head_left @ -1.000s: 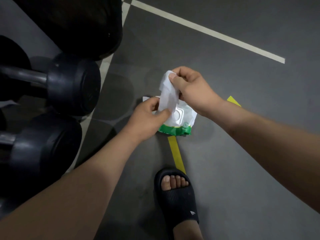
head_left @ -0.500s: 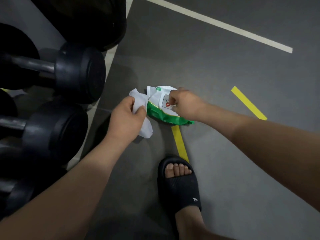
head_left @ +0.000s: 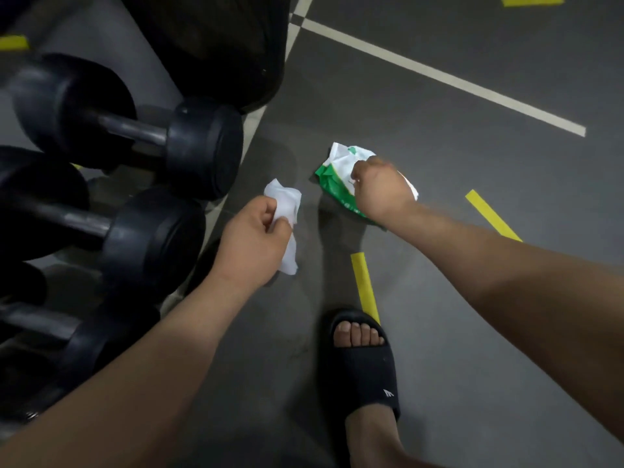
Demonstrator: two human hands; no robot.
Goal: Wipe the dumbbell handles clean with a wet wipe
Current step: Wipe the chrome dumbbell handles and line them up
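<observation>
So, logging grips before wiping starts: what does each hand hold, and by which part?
Left hand grips the wet wipe around its bunched middle; right hand grips the wipe packet by its top.

The left hand (head_left: 251,243) pinches a crumpled white wet wipe (head_left: 285,211) just right of the black dumbbells (head_left: 141,157) racked at the left. Farther right of the dumbbells, the right hand (head_left: 380,189) grips the green-and-white wipe packet (head_left: 332,175) over the grey floor (head_left: 439,204) — a black slide sandal (head_left: 363,369) below it, touching a yellow tape strip (head_left: 364,282).

black sandal (head_left: 363,376), yellow tape (head_left: 364,285), white floor line (head_left: 439,76)
</observation>
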